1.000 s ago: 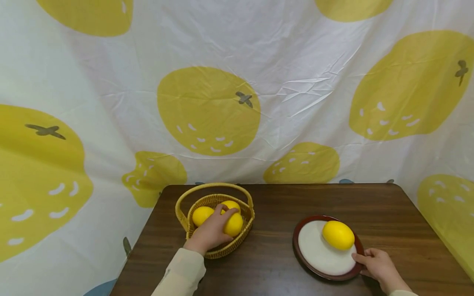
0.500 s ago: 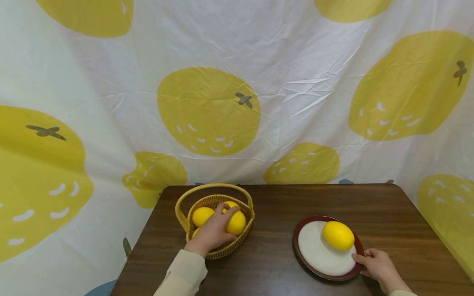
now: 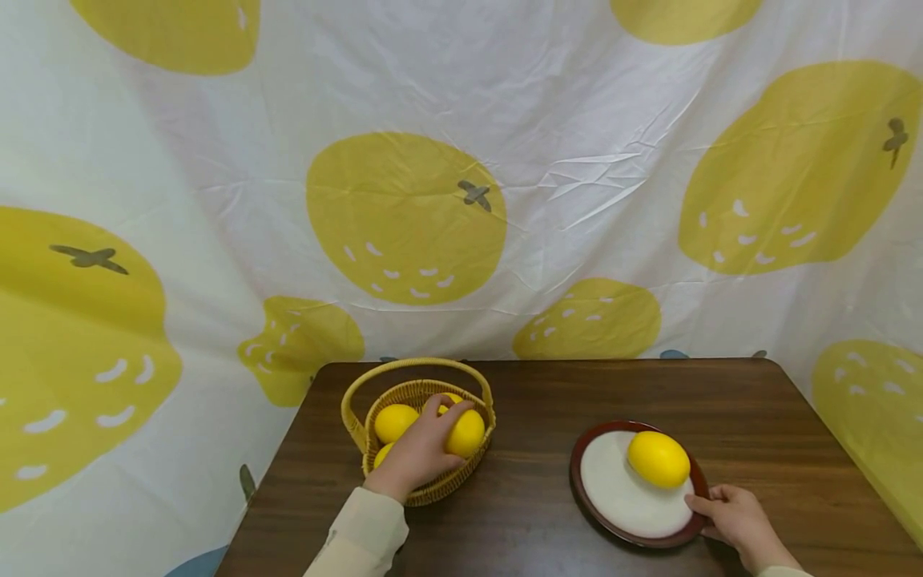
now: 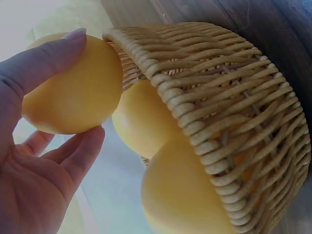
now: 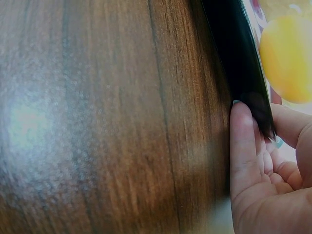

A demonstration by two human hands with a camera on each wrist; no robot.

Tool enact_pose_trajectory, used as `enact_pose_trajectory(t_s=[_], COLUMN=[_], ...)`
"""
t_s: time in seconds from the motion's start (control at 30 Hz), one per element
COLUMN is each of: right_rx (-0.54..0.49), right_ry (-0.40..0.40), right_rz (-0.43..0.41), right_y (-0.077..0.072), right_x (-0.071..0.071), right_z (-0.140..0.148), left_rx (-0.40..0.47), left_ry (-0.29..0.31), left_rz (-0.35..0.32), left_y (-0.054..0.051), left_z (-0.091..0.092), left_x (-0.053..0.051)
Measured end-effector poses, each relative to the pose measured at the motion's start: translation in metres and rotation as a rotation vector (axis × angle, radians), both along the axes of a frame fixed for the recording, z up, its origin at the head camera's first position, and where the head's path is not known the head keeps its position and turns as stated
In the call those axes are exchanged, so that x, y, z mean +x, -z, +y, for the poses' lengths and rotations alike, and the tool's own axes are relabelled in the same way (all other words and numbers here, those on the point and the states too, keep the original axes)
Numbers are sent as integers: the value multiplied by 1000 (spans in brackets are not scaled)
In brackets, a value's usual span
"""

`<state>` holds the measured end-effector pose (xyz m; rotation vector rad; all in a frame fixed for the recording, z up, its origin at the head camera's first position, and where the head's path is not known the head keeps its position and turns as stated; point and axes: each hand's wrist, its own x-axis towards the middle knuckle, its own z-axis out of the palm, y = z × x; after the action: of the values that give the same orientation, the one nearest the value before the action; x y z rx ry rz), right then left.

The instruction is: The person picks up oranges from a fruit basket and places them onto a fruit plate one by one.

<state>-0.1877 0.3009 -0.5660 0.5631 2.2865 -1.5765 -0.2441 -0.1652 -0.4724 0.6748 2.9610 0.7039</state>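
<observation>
A yellow lemon (image 3: 466,434) is in my left hand (image 3: 418,455), pinched between thumb and fingers at the right side of the wicker basket (image 3: 450,486). The left wrist view shows this held lemon (image 4: 78,92) raised by the basket's rim, with other lemons (image 4: 183,190) inside. Around my hand in the basket lie a lemon (image 3: 395,421) on the left and others partly hidden by the hand. At the right, my right hand (image 3: 743,519) grips the rim of a round white plate (image 3: 627,505) with a dark red edge, thumb on top and fingers below. One lemon (image 3: 659,459) rests on that plate.
Everything stands on a dark brown wooden table (image 3: 534,401). The basket's tall arched handle (image 3: 414,362) rises behind the left hand. A white curtain (image 3: 562,96) printed with large lemons hangs behind and beside the table.
My left hand has shifted slightly right with the lemon it holds, uncovering more of a lemon at the basket's lower left. The right hand and plate have stayed in place.
</observation>
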Motion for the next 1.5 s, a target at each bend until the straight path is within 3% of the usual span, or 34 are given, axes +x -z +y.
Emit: enact_pose_trajectory(t_s=[0.3, 0.8, 1.5], right_rx=[6, 2, 8], right_ry=[-10, -11, 17], right_rz=[6, 4, 16], right_y=[-2, 2, -4], right_x=[1, -1, 2], right_z=[-1, 2, -3], left_rx=[1, 32, 56], left_ry=[36, 61, 113], left_rz=[77, 21, -2], left_y=[-2, -6, 1], left_z=[6, 27, 51], left_x=[1, 5, 5])
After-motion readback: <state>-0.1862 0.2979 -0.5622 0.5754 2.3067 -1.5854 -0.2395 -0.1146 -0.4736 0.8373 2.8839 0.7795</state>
